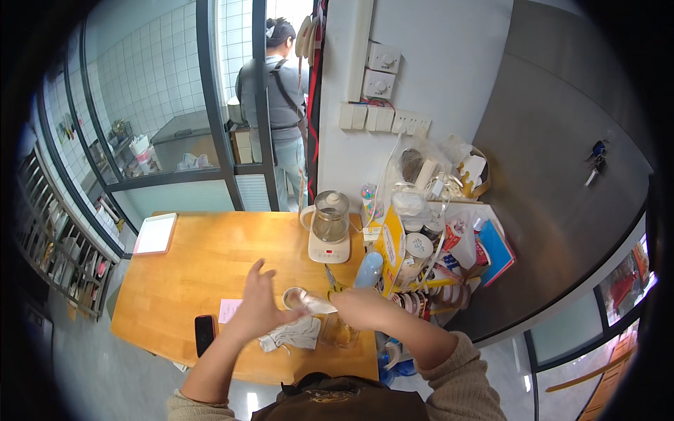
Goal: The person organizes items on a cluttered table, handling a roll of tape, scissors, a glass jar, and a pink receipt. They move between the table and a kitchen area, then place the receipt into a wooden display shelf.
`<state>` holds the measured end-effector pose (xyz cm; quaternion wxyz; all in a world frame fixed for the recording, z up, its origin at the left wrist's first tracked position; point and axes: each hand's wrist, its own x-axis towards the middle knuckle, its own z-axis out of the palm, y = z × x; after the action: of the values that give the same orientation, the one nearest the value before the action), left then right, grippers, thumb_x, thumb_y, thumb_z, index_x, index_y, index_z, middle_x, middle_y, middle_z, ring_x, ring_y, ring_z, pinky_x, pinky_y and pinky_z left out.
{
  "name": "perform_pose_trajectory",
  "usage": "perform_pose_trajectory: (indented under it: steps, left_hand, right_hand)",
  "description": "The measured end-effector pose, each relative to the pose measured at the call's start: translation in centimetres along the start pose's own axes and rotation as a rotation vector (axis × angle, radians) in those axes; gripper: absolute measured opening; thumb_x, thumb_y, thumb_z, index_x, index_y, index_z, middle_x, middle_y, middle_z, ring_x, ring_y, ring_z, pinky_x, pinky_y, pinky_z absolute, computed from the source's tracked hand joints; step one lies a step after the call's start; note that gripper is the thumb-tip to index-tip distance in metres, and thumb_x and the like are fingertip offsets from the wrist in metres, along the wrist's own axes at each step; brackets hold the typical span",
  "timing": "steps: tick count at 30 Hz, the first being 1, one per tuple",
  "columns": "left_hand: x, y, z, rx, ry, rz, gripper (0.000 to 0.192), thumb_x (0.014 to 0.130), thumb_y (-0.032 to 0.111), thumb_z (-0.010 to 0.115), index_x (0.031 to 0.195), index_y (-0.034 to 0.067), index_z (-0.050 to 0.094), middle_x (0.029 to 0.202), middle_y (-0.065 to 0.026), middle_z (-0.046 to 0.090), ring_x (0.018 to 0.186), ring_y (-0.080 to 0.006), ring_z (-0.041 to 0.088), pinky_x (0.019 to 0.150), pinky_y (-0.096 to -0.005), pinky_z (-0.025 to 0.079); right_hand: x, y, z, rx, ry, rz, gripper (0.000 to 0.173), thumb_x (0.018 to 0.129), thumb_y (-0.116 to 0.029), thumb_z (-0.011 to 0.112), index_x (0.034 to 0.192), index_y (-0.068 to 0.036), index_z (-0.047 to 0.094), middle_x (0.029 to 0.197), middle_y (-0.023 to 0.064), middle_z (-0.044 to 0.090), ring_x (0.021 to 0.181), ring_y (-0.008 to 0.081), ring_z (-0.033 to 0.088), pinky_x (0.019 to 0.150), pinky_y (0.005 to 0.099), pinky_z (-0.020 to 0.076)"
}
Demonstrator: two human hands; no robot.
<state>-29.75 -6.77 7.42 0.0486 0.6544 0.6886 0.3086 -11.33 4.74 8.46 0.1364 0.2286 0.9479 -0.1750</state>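
Observation:
My right hand point(360, 308) is closed on one end of a small clear plastic packet point(320, 304), above the front part of the wooden table. To its left, my left hand point(263, 305) has its fingers spread, its thumb near the packet; whether the thumb touches it is unclear. Partly behind the packet stands a round cup or jar point(293, 298). Below lie a whitish cloth point(295, 334) and a clear plastic container point(339, 334). Yellow-handled scissors point(331, 279) lie just beyond my right hand. A pink note point(229, 309) and a phone point(204, 334) are left of my left hand.
A glass electric kettle point(330, 226) stands at the table's back right. Jars, ribbon rolls point(410, 304), bags and a blue bottle-like object point(369, 269) crowd the right side. A white tray point(156, 233) sits at the back left. A person point(287, 100) stands beyond the glass partition.

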Motion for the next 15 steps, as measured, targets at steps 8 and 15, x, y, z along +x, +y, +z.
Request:
perform_pose_trajectory:
  steps: [8, 15]
  left_hand:
    - [0.7, 0.0, 5.0, -0.835, -0.497, -0.594, 0.035, 0.078, 0.013, 0.058, 0.109, -0.002, 0.052, 0.078, -0.0107, 0.061, 0.069, -0.0216, 0.059, 0.067, -0.0346, 0.048]
    - [1.0, 1.9, 8.0, -2.025, -0.006, -0.683, 0.023, 0.087, 0.023, 0.045, 0.074, 0.005, 0.053, 0.076, -0.0093, 0.055, 0.075, -0.0182, 0.055, 0.072, -0.0323, 0.047]
  right_hand:
    - [-0.1, -0.9, -2.2, 0.46, 0.05, -0.042, 0.019, 0.086, -0.016, 0.05, 0.098, 0.0, 0.051, 0.079, 0.0147, 0.061, 0.07, 0.0279, 0.062, 0.059, 0.038, 0.0477]
    - [2.3, -1.1, 5.9, 1.113, 0.566, -0.09, 0.028, 0.091, -0.023, 0.05, 0.102, 0.001, 0.043, 0.091, 0.0112, 0.056, 0.083, 0.0153, 0.055, 0.072, 0.029, 0.0443]
